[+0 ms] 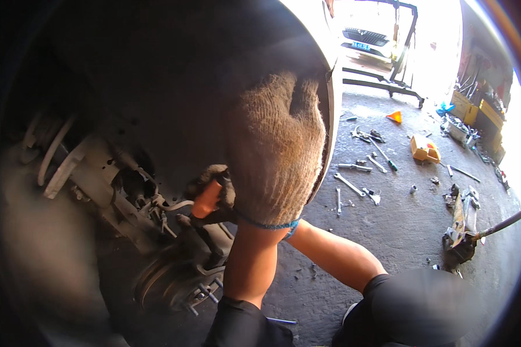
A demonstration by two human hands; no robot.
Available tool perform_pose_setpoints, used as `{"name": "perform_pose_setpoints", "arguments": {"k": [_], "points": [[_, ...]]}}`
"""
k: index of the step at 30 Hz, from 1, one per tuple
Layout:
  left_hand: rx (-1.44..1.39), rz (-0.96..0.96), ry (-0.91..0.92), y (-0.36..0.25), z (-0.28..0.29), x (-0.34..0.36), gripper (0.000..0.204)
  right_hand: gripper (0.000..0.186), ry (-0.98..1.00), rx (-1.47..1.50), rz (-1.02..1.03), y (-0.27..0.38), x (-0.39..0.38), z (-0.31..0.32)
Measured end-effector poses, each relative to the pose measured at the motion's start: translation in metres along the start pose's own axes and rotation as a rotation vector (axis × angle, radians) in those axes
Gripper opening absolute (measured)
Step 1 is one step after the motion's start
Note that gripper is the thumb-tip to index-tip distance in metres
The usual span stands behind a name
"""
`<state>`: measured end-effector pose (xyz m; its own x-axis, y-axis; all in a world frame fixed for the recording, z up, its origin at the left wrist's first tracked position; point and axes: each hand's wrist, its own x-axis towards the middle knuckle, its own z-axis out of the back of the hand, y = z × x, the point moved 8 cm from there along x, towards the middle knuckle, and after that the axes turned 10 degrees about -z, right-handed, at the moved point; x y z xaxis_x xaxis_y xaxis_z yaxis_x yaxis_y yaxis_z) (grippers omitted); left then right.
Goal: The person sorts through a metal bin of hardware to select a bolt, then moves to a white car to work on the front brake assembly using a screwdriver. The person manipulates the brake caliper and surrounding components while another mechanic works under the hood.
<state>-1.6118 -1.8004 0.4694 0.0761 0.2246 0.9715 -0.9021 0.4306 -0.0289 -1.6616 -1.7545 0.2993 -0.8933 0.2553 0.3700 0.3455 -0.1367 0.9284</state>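
The right hand [227,194] curls its grip around an orange handle [207,199], likely stiff, light and best held mid-length, while I cannot tell the grip of the left hand [281,150].

Floor [382,237]: dark grey, patchy. At its far edge, a wheeled dark frame [381,81] stands before a light-coloured car [364,37]. Right edge: yellow boxes [464,108] near a wall [483,59]. Bright light floods the far edge.

Strewn wrenches [349,185] show a car repair workshop
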Motion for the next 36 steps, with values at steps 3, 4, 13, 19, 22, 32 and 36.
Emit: {"name": "perform_pose_setpoints", "arguments": {"k": [3,4,13,19,22,32,36], "points": [[0.072,-0.002,0.043,-0.008,0.001,0.004,0.026,0.038,0.031,0.2,0.021,0.024,0.005,-0.027],[0.097,-0.004,0.058,-0.011,0.001,0.005,0.026,0.037,0.039,0.259,0.03,0.031,0.006,-0.034],[0.336,-0.011,0.151,-0.035,0.015,0.016,0.026,0.035,0.155,0.525,0.086,0.071,0.016,-0.058],[0.608,0.074,0.073,-0.054,0.08,-0.004,0.027,0.034,0.192,0.453,0.15,0.092,0.021,-0.04],[0.833,0.075,0.037,-0.044,0.128,-0.031,0.04,0.033,0.228,0.354,0.164,0.096,0.019,-0.033],[-1.055,1.298,-0.029,0.059,0.137,-0.185,0.065,0.023,0.383,0.313,0.23,0.106,0.007,-0.03],[-1.026,1.262,-0.082,0.051,0.136,-0.176,0.066,0.025,0.369,0.269,0.259,0.108,0.008,-0.027]]}}
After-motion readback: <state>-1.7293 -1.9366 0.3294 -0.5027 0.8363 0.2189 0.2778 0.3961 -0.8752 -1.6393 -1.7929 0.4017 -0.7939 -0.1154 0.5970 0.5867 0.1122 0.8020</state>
